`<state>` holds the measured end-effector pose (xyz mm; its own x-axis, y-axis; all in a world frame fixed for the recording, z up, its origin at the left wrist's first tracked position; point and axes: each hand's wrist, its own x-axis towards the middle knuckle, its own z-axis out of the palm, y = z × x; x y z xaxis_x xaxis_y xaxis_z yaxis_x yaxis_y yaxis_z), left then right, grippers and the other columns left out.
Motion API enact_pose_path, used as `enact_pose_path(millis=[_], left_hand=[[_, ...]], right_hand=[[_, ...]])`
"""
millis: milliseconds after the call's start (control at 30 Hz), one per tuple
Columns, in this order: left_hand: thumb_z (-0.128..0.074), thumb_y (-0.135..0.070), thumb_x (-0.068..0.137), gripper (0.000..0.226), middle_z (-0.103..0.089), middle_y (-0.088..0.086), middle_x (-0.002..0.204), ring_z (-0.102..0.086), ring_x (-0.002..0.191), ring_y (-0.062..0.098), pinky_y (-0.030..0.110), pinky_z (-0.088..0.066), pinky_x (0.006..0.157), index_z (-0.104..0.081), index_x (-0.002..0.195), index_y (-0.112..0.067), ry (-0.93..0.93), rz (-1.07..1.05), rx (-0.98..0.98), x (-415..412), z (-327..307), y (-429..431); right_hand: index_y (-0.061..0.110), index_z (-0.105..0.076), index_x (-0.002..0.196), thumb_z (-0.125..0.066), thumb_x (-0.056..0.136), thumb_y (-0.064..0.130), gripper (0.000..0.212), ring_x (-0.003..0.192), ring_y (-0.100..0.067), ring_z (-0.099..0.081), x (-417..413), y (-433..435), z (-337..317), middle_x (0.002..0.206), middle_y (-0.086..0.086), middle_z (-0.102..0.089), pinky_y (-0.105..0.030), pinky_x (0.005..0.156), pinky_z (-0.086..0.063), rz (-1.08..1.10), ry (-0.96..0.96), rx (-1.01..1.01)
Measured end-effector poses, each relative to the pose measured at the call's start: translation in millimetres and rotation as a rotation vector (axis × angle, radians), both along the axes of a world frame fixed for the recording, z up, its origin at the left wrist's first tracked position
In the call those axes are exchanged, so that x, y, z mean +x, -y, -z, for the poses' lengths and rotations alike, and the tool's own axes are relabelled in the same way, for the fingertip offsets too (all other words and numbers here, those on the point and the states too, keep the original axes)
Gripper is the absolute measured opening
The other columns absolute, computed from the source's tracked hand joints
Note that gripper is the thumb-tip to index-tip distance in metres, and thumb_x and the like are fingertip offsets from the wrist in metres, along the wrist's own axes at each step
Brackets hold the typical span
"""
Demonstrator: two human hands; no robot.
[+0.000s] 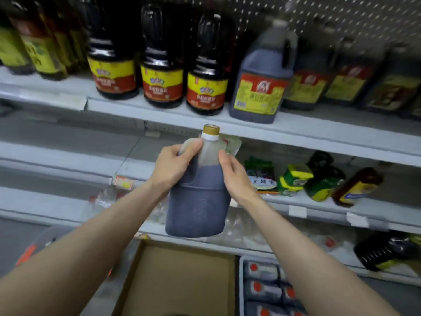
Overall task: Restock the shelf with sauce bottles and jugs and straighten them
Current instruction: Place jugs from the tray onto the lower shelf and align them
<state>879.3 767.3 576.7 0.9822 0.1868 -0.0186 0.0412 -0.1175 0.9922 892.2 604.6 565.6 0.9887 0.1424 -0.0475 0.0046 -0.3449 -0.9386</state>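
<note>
I hold a dark sauce jug [197,201] with a gold cap upright in mid-air in front of the shelves. My left hand [174,166] grips its upper left shoulder and my right hand [234,176] grips its upper right side. Its plain back faces me. Above, on the upper shelf [303,131], stand three round dark bottles with yellow and red labels [161,80] and a matching jug with a yellow and red label [262,87]. More jugs [312,85] stand blurred to its right.
An open cardboard box [182,279] lies below my arms. A tray of red-capped bottles [268,288] sits to its right. The middle shelf holds green packets [293,179] and a toppled brown bottle [355,188]. A dark bottle [387,252] lies on the lower shelf.
</note>
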Motion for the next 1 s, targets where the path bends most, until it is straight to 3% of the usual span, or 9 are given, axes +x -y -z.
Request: enact_pose_path(millis=[133,233,300,400,500,600,800,900,1000], left_hand=[[-0.064,-0.064,0.076,0.073,-0.07,0.015,0.082,-0.059,0.073,0.014,0.037,-0.05,0.073,-0.066,0.088,0.008,0.137,0.067,-0.041,4.8,-91.9,46.2],[-0.061,-0.064,0.077,0.071,-0.069,0.01,0.079,-0.058,0.073,0.011,0.033,-0.05,0.07,-0.067,0.087,0.006,0.24,0.123,-0.027,7.5,-144.0,84.1],[-0.061,-0.064,0.078,0.069,-0.063,0.002,0.073,-0.054,0.07,0.008,0.027,-0.045,0.066,-0.066,0.078,0.004,0.272,0.145,-0.031,12.7,-170.3,106.1],[-0.061,-0.068,0.073,0.066,-0.059,0.001,0.07,-0.051,0.069,0.01,0.031,-0.042,0.066,-0.063,0.067,-0.002,0.319,0.181,-0.026,19.4,-200.6,139.8],[-0.062,-0.06,0.081,0.059,-0.059,0.001,0.069,-0.051,0.069,0.009,0.03,-0.041,0.065,-0.063,0.067,-0.002,0.341,0.207,-0.006,27.9,-217.5,169.4],[-0.061,-0.068,0.073,0.066,-0.054,0.004,0.068,-0.047,0.067,0.009,0.029,-0.037,0.062,-0.059,0.066,-0.003,0.366,0.223,0.008,42.7,-225.3,199.8],[-0.06,-0.045,0.09,0.045,-0.05,-0.001,0.062,-0.042,0.062,0.005,0.024,-0.036,0.055,-0.055,0.061,-0.01,0.382,0.195,0.061,80.7,-224.7,259.2],[-0.059,-0.065,0.079,0.069,-0.057,0.001,0.071,-0.046,0.069,0.008,0.029,-0.041,0.063,-0.066,0.079,0.004,0.384,0.187,0.06,109.7,-217.4,281.5],[-0.055,-0.081,0.066,0.085,-0.064,0.006,0.077,-0.049,0.074,0.011,0.038,-0.048,0.07,-0.068,0.088,0.0,0.379,0.142,0.055,138.7,-211.8,298.7]], right_hand=[[0.032,-0.057,0.111,-0.036,0.093,0.063,0.041,0.116,-0.01,-0.054,-9.2,42.9,-92.5,0.123,0.009,-0.061,-0.032,0.103,-0.04,0.07,0.105,-0.004],[0.025,-0.06,0.12,-0.038,0.093,0.062,0.051,0.113,-0.007,-0.054,-15.4,77.3,-147.3,0.12,0.012,-0.06,-0.028,0.098,-0.04,0.152,0.181,-0.001],[0.024,-0.06,0.119,-0.037,0.096,0.056,0.045,0.107,-0.006,-0.05,-20.0,99.6,-178.5,0.112,0.012,-0.056,-0.022,0.089,-0.034,0.205,0.22,-0.024],[0.027,-0.06,0.106,-0.038,0.095,0.058,0.039,0.111,-0.012,-0.055,-20.1,132.6,-207.4,0.111,0.008,-0.06,-0.027,0.091,-0.039,0.256,0.262,-0.028],[0.025,-0.062,0.113,-0.036,0.094,0.061,0.048,0.11,-0.013,-0.057,-16.5,160.8,-224.3,0.118,0.004,-0.063,-0.029,0.091,-0.042,0.283,0.271,-0.029],[0.022,-0.062,0.107,-0.036,0.093,0.062,0.049,0.105,-0.013,-0.057,-7.2,192.5,-234.4,0.112,0.005,-0.063,-0.03,0.089,-0.043,0.295,0.282,-0.045],[0.027,-0.058,0.104,-0.039,0.093,0.061,0.04,0.101,-0.012,-0.057,37.3,253.1,-231.9,0.106,0.008,-0.062,-0.03,0.084,-0.044,0.264,0.272,-0.032],[0.027,-0.057,0.11,-0.038,0.094,0.06,0.041,0.102,-0.013,-0.058,70.5,277.7,-223.7,0.11,0.004,-0.062,-0.029,0.084,-0.045,0.226,0.276,-0.028],[0.028,-0.055,0.111,-0.038,0.095,0.059,0.04,0.104,-0.013,-0.058,106.8,296.8,-218.1,0.112,0.003,-0.062,-0.031,0.088,-0.046,0.201,0.286,-0.031]])
